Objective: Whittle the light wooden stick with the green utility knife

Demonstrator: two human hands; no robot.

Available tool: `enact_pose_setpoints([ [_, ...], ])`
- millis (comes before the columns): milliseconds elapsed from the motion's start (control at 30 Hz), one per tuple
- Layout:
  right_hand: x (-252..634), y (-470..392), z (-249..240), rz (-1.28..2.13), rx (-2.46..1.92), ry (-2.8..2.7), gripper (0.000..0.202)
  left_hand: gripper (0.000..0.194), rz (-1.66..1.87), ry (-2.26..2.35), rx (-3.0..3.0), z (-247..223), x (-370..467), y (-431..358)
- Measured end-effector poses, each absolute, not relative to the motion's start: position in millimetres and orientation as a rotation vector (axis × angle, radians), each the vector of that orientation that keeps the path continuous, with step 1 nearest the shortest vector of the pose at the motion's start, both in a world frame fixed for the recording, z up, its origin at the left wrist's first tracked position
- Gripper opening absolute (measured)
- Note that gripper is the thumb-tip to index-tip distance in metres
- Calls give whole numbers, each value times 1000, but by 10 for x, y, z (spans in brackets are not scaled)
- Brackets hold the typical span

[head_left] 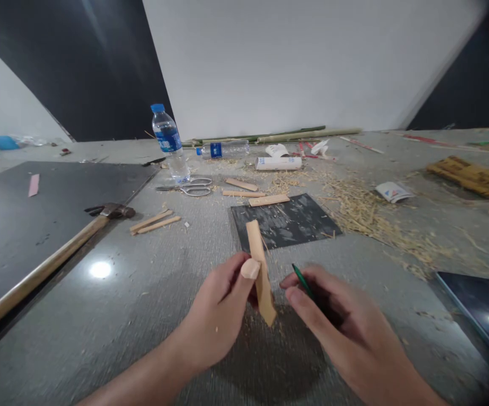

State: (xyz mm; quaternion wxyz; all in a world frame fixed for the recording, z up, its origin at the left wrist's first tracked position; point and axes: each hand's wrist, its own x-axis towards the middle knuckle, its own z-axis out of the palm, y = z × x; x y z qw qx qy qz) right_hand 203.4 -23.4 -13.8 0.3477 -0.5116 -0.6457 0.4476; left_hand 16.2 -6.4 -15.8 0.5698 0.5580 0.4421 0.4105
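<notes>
My left hand (226, 307) is closed round a flat pale wooden strip (261, 276), with the thumb pressed on its face. The strip tilts up and away from me, and its near end is cut to an angled point. A slim green pen-like tool (302, 277) is in my right hand (346, 321), just right of the strip and apart from it. Slight blur and the curled fingers hide most of that tool, so its kind is unclear. Beyond the strip lies a black sheet of sandpaper (307, 225), dusted with pale powder, with another wooden strip (269, 200) across its far edge.
A claw hammer (100, 220) lies on a dark board at left. Behind are scissors (193, 187), an upright water bottle (170, 144), a lying bottle (227, 149) and a paper roll (278, 163). Wood shavings (366, 217) and a phone (481, 310) are at right.
</notes>
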Motion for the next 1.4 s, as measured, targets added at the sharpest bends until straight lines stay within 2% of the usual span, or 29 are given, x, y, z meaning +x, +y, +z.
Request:
enact_pose_setpoints([
  [200,2043,-136,-137,1294,-1330,-1490,28,39,742,1136,1661,-101,138,-118],
  [367,2035,-131,-145,1215,-1421,-1448,29,41,752,1191,1593,-153,161,-112],
  [667,2038,-125,-166,1309,-1424,-1413,33,36,686,1169,1814,-153,130,-139],
  [1033,2059,-118,-213,1234,-1440,-1293,39,45,733,1220,1847,-231,139,-130],
  [1133,2054,-157,-214,1105,-1384,-1369,34,49,806,1237,1708,-236,138,-127],
  [1300,2061,-246,-182,558,-1266,-1911,18,54,855,1248,1464,-248,134,-107],
  [1400,2055,-269,-174,394,-1148,-2117,14,51,894,1210,1368,-275,132,-105],
])
